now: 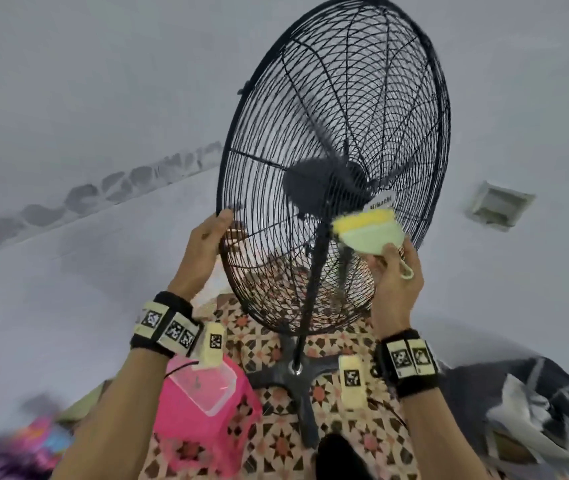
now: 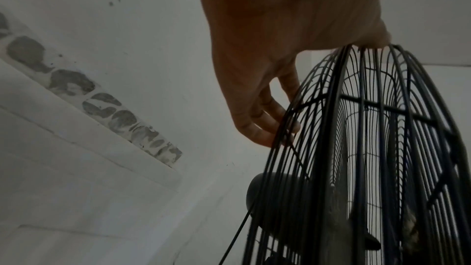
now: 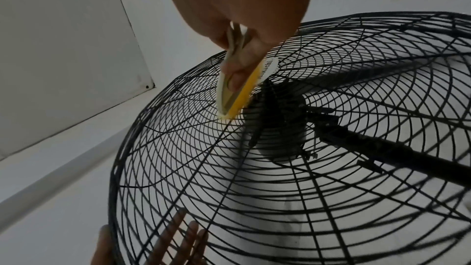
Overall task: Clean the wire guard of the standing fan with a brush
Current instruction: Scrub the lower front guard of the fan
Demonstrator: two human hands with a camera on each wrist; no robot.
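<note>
The standing fan's black wire guard (image 1: 331, 98) fills the middle of the head view, tilted on its black pole (image 1: 312, 278). My left hand (image 1: 206, 247) holds the guard's left rim (image 2: 339, 72), thumb in front and fingers (image 3: 183, 235) behind the wires. My right hand (image 1: 393, 275) grips a pale green brush (image 1: 369, 237) with yellow bristles (image 3: 242, 92). The bristles press on the front wires beside the white centre badge (image 1: 381, 202). The dark motor housing (image 3: 277, 120) shows through the guard (image 3: 280, 168).
The fan's cross base (image 1: 293, 372) stands on a patterned tile floor (image 1: 276, 441). A pink stool (image 1: 203, 420) carrying a clear plastic tub (image 1: 206, 386) sits at lower left. Dark cloth (image 1: 525, 410) lies at lower right. White walls surround, with a wall vent (image 1: 497, 206).
</note>
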